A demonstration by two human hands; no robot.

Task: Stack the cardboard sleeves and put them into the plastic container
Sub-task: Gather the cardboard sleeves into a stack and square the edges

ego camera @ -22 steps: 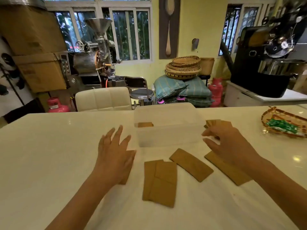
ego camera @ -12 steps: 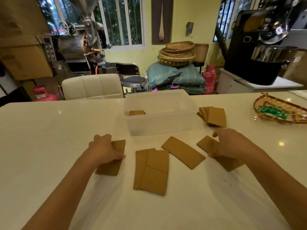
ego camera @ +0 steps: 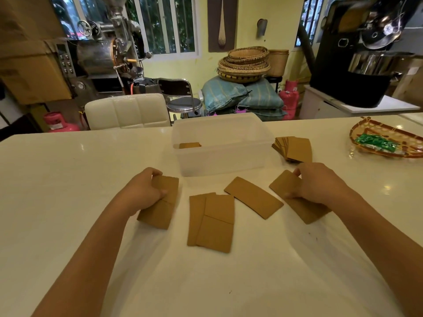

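Note:
Flat brown cardboard sleeves lie on the white table. My left hand (ego camera: 144, 191) grips the leftmost sleeve (ego camera: 160, 211), fingers curled over its far end. My right hand (ego camera: 318, 183) grips the rightmost sleeve (ego camera: 304, 209) at its far end. Between them lie two overlapping sleeves (ego camera: 211, 223) and a single slanted sleeve (ego camera: 253, 200). The clear plastic container (ego camera: 219, 156) stands just beyond, with some sleeves (ego camera: 189, 145) inside at its left. A fanned stack of sleeves (ego camera: 295, 148) rests to the container's right.
A woven tray (ego camera: 389, 143) holding a green packet sits at the table's right edge. A white padded chair (ego camera: 127, 110) stands behind the table's far side. Machines, baskets and sacks fill the room beyond.
Both hands came down from hovering open onto the outer sleeves and closed on them. The view has tilted downward and nearer the table.

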